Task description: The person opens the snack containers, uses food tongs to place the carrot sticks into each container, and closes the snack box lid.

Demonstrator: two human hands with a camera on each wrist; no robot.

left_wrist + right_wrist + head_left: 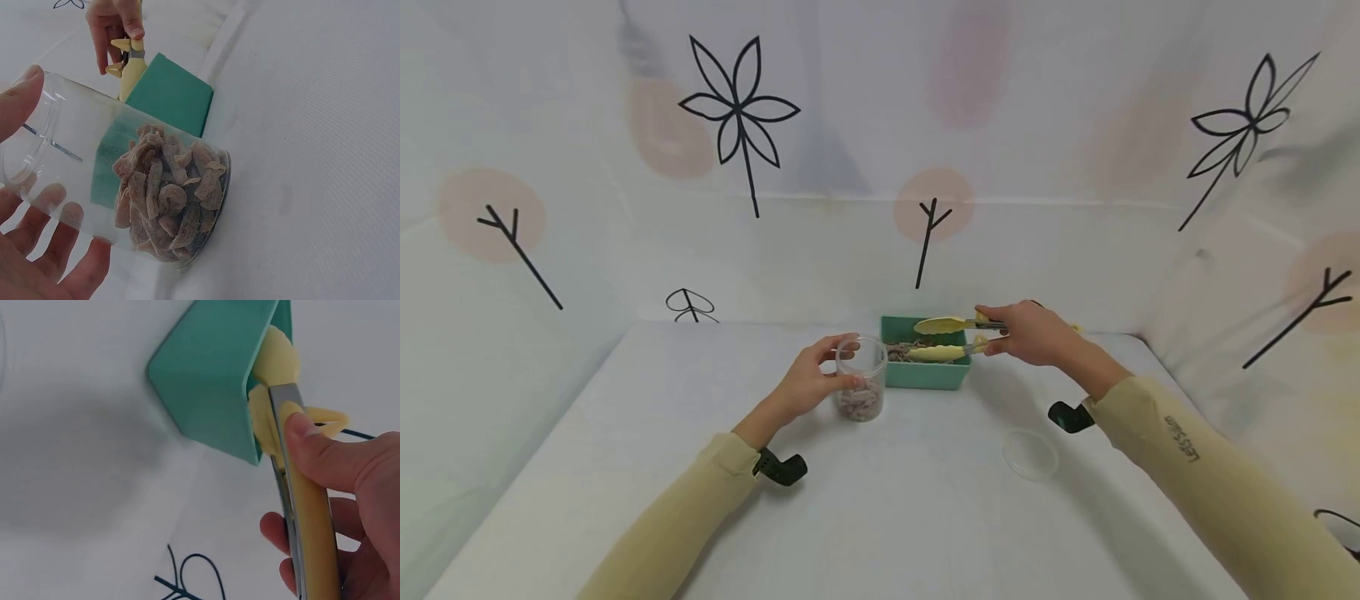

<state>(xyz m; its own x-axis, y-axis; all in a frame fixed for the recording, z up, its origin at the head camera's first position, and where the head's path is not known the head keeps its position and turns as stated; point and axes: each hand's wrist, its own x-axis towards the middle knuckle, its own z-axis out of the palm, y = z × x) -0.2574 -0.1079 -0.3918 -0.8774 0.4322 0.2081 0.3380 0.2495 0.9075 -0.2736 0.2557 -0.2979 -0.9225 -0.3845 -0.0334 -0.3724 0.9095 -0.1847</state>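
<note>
A clear jar [861,387] stands on the white table with brown, strip-like pieces [172,200] in its lower part. The left hand [808,379] grips it round the upper wall, thumb on one side and fingers on the other. Right of the jar is a green rectangular container [925,377] holding similar pieces [898,351]. In the right hand [1033,333] are yellow-tipped metal tongs [936,354], their two tips apart and inside the container's opening. The right wrist view shows the thumb pressing the yellow handle [312,531]; the tips' ends are partly hidden by the container's wall.
A round clear lid [1030,455] lies flat on the table [895,517], nearer than the container and to its right. A white cloth backdrop [850,258] with drawn plants rises behind and at both sides. Dark wrist-worn devices [782,468] sit below both wrists.
</note>
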